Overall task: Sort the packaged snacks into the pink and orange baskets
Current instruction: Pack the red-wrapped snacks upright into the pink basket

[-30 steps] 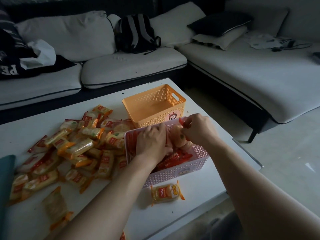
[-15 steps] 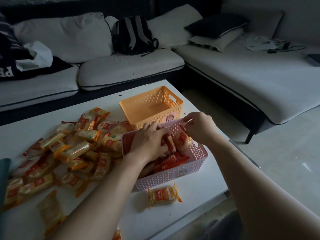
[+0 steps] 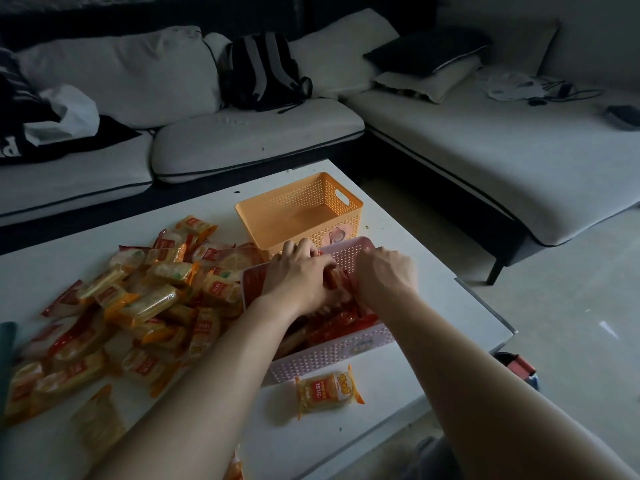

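Sofa [image 3: 485, 150] wraps behind and to the right of your desk [image 3: 433, 299]. The left half of the desk carries a loose pile of orange-and-yellow snack packets [image 3: 149, 299]. The pink basket [image 3: 332, 351] sits near the right edge and holds red packets [image 3: 343, 323]. The orange basket [image 3: 346, 226] stands just behind it. Both your grips are down in the pink basket. Your left grip [image 3: 299, 275] has its fingers curled on a red packet. Your right grip [image 3: 386, 271] hides its fingers behind the back of the hand, so you cannot tell its state. 1 yellow packet [image 3: 327, 391] lies on the desk just in front of the pink basket.
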